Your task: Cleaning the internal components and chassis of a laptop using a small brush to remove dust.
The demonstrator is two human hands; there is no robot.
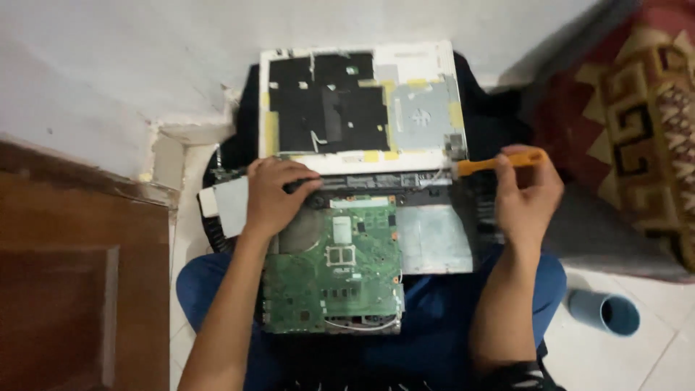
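There is only one view, from a camera worn on the person's head, looking almost straight down into the lap from close range. It faces the opened laptop resting on the knees, with both forearms reaching in from the bottom edge. The wall fills the top, a wooden door the left, a patterned rug the right.

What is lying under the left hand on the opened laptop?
The left hand presses on the dark hinge strip above the green motherboard. A bit of strip shows beside the fingers; whatever lies directly under the palm is covered.
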